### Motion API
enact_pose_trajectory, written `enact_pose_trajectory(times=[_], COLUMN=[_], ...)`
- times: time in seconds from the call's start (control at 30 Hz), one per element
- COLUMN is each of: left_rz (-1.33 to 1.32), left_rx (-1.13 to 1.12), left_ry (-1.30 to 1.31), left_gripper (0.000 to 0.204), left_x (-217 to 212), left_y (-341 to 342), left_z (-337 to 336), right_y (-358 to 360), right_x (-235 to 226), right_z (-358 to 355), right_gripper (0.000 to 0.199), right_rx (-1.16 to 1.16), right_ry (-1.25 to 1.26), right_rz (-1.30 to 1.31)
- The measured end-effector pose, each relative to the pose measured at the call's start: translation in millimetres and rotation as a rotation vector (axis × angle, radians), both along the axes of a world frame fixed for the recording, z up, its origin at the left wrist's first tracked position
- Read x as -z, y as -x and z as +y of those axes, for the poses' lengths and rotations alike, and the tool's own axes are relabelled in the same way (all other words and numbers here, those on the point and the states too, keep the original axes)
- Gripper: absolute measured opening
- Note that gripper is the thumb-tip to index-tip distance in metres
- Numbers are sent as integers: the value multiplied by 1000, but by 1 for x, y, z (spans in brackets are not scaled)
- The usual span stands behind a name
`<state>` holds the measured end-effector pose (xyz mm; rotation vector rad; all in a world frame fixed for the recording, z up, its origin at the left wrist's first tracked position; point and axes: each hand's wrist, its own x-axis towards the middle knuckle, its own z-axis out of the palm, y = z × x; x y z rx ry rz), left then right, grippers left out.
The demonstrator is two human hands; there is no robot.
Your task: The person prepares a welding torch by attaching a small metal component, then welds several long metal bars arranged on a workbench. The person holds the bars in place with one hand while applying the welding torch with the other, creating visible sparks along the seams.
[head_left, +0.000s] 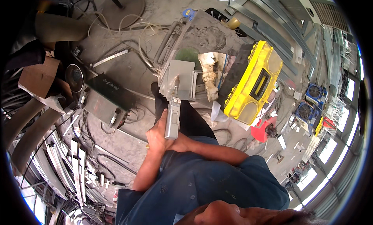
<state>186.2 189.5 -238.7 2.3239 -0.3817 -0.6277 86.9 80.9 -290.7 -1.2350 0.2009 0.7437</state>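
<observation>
Tool [173, 120]: points to 12 o'clock, toward the plate [185, 71].
Left hand [156, 137]: holding tool.
Right hand [180, 144]: can't tell (partly hidden).

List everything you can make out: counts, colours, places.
Handheld tool: one, grey, centre
Plate: at least one, grey, beyond tool
Worktable: one, grey, upper centre
Toolbox: one, yellow, right of centre
Crumpled glove or rag: one, off-white, left of toolbox
Case: one, dark, left of centre
Cardboard box: one, brown, left
Metal strips: many, silver, lower left
Metal profiles: several, grey, upper right
Shirt: one, blue, bottom
Left hand: one, bare, on tool
Right hand: one, bare, at tool's near end
</observation>
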Motion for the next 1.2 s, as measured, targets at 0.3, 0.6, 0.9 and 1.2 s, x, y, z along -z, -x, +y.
enact_pose_trajectory(times=[0.3, 0.6, 0.9, 1.2], left_rz=[45, -15, 59, 95], left_rx=[-36, 3, -313, -211], left_ry=[-35, 203, 166, 147], left_gripper=[77, 93, 68, 54], left_x=[-2, -24, -24, 22], left_y=[8, 16, -55, -185], left_z=[-10, 25, 40, -31], right_y=[6, -11, -91, -190], right_x=[3, -30, -84, -35], right_z=[-5, -7, -25, -166], right_gripper=[47, 42, 56, 65], right_rx=[72, -105, -449, -107], right_ry=[-13, 115, 747, 1630], right_rz=[38, -202, -290, -354])
